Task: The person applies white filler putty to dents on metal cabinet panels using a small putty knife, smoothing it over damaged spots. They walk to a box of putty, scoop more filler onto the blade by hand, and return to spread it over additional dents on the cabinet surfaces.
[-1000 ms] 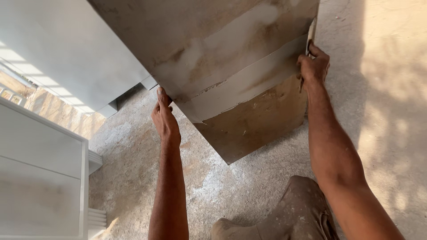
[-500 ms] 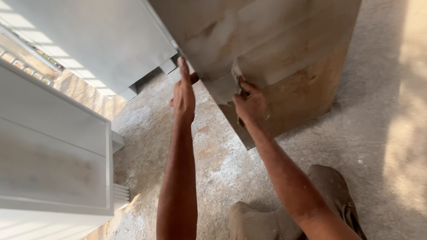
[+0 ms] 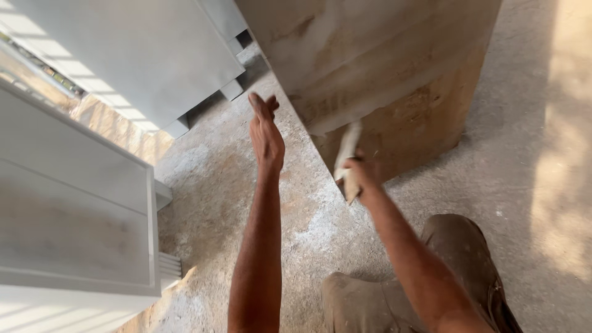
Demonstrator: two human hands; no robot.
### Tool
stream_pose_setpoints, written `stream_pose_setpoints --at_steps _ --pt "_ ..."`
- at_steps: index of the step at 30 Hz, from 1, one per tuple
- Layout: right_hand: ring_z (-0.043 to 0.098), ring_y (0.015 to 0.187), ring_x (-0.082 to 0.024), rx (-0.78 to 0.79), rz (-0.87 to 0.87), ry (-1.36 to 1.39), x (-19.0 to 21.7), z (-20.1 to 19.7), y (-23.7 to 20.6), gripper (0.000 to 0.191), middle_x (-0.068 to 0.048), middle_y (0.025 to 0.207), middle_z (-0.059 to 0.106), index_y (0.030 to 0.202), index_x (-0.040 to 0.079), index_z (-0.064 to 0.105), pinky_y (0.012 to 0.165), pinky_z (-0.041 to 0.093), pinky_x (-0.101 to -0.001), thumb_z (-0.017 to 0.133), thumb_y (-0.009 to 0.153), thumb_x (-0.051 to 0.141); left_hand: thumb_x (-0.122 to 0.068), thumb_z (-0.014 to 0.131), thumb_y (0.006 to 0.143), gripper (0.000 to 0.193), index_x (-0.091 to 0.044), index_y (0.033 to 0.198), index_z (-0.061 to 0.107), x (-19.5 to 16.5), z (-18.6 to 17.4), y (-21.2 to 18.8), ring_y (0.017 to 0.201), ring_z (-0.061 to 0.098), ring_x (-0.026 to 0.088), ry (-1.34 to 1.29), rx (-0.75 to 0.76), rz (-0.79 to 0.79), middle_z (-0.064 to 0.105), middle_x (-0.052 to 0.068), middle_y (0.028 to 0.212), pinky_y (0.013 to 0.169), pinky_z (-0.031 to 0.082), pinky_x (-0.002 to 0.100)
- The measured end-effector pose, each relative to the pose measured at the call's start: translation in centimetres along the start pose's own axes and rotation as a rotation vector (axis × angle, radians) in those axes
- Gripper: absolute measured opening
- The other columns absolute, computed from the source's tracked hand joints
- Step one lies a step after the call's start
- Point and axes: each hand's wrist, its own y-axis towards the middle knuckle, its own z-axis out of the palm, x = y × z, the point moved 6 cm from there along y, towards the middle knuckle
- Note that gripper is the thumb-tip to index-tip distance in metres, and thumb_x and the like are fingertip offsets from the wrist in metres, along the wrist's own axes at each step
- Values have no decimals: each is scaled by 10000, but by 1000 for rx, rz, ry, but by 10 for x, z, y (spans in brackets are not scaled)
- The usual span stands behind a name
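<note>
A large brown wooden cabinet (image 3: 394, 68), dusty and streaked with pale filler, stands on the floor ahead of me. My right hand (image 3: 361, 176) grips a folded piece of sandpaper (image 3: 346, 154) against the cabinet's lower near corner. My left hand (image 3: 266, 132) is raised off the cabinet, fingers together and pointing forward, holding nothing. It hovers over the floor just left of the cabinet's edge.
A white-painted cabinet (image 3: 142, 55) stands at the back left. Another white panelled unit (image 3: 74, 209) is close on my left. The concrete floor (image 3: 216, 203) is covered in pale dust. My knee in brown trousers (image 3: 456, 253) is at the bottom right.
My left hand has come off the cabinet's edge. My right hand has slid with the sandpaper from the cabinet's right edge down to its lower near corner. The view shifted right.
</note>
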Motion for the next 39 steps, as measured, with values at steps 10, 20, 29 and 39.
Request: stream_pose_setpoints --at_steps 10,20,29,39 --pt "502 669 -91 -180 -551 34 118 -214 89 842 8 969 629 1612 143 449 574 471 -267 486 803 -89 -776 202 969 985 0 1515 466 57 82 -49 1418 508 371 -202 -189 -1 530 227 1520 1185 366 517" --pt "550 635 -96 -286 -511 -204 163 -251 148 811 -67 1083 627 1594 96 454 545 463 -291 540 798 -33 -815 347 887 1004 9 1392 616 71 78 -33 1297 628 368 -229 -320 -161 677 217 1366 1179 319 577" --pt "563 1191 -202 -227 -557 -53 130 -234 168 675 -87 1351 419 1418 51 634 791 693 -342 808 766 29 -901 405 766 1117 14 1368 627 95 70 -26 1344 563 353 -245 -248 -309 665 181 1378 1144 309 639" --pt "469 1234 -236 -211 -680 -110 60 -121 119 826 -82 1319 378 1403 113 650 952 596 -346 944 632 74 -909 325 779 1132 22 1334 650 100 61 -25 1345 613 354 -240 -199 -317 676 168 1405 1200 89 685"
